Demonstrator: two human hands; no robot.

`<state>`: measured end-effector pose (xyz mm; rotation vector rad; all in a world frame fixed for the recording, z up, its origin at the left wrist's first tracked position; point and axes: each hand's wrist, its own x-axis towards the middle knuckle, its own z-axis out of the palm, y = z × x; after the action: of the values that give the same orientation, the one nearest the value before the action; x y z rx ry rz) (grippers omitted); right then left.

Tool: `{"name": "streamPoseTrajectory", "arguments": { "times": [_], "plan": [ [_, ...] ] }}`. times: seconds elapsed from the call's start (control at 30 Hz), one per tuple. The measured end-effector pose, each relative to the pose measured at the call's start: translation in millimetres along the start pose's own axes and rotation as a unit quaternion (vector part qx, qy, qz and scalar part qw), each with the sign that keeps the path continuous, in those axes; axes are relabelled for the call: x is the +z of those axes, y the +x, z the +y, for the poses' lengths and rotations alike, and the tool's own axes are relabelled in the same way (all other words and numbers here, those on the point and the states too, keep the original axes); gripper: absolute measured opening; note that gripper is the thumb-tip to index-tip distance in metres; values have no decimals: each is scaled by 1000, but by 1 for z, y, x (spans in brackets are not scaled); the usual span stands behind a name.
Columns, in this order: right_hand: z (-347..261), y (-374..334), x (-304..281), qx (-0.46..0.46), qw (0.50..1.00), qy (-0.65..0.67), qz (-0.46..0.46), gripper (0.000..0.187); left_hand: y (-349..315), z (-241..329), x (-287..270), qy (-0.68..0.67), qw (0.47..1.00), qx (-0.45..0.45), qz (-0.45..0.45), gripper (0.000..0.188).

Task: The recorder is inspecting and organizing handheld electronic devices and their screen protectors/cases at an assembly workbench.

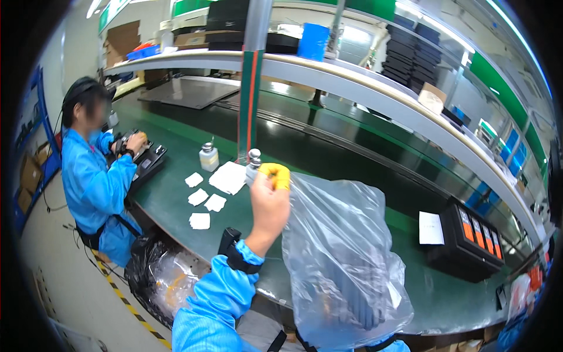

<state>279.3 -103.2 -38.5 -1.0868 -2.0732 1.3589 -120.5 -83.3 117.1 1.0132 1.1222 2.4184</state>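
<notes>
Head view: your left hand [270, 205] pinches the clear bag [346, 229] by its upper-left corner, likely keeping it spread across the table's near edge [277, 297]. Right hand isn't visible; can't tell its grip.

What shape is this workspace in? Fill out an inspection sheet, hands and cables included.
Surface: green table, glossy.
Job's things: clear plastic bag; dark shape showing through, unclear what.
Clutter: white cloths, bottle, paper beside a black box.
Hands: left hand pinches the bag's upper left; right hand not seen.
Cables: black cable on the left-side floor.
Surroundings: co-worker at left, shelf above, striped floor tape.
</notes>
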Motion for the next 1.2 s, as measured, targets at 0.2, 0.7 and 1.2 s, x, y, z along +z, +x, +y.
{"name": "streamPoseTrajectory", "arguments": {
  "times": [0.2, 0.7, 1.2],
  "plan": [
    [-70, -23, -52, 239, 871, 382, -198, 51, 17, 38, -135, -206, 965, -108, 125, 18],
    [-186, 255, 58, 190, 844, 492, -100, 35, -319, 62, -283, -294, 815, -463, -186, 39],
    [-180, 207, 125, -98, 986, 72, 112, 46, -249, 138, -284, -158, 929, -294, -159, 20]
  ]
}}
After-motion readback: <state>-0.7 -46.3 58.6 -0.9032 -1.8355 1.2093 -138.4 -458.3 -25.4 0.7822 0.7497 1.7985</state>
